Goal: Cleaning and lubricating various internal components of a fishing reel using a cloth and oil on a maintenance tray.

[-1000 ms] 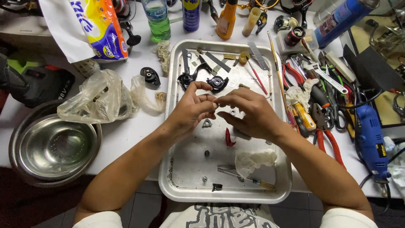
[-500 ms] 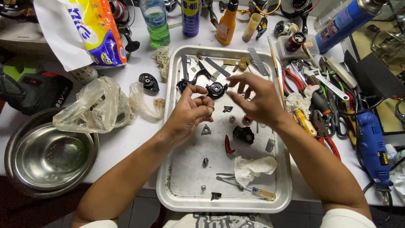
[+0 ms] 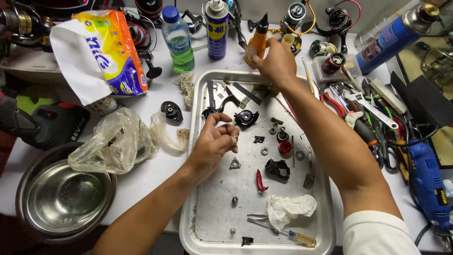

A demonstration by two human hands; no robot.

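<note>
The orange bottle (image 3: 257, 41), standing just past the far edge of the tray (image 3: 207, 222), is grasped at its shoulder by the right hand (image 3: 276, 61), the fingers closed round it. A second ago that hand was over the middle of the tray, fingertips meeting those of the left hand; half a second ago it had lifted off, and now it has been carried to the far side of the table, so the work between the two hands has been broken off for the bottle. The left hand (image 3: 214, 141) has been kept near the tray's left edge, palm up, fingers curled; a small silvery ring (image 3: 235, 138) appears to be pinched at the fingertips, though it is too small to be made out surely. Around that hand small parts are spread on the tray: a black round housing (image 3: 246, 118) just beyond it, a three-cornered metal piece (image 3: 235, 164) just beside it, a red ring (image 3: 285, 147), a black block (image 3: 277, 169) and a red curved piece (image 3: 260, 182) toward the middle. A crumpled tissue (image 3: 288, 208) and a small screwdriver (image 3: 283, 232) lie near the tray's near edge. Off the tray, a steel bowl (image 3: 33, 217) sits at the table's near left corner, a spray can (image 3: 216, 29) stands beside the bottle at the far edge, and pliers (image 3: 332, 101) and a blue drill (image 3: 427, 184) lie along the right edge.
</note>
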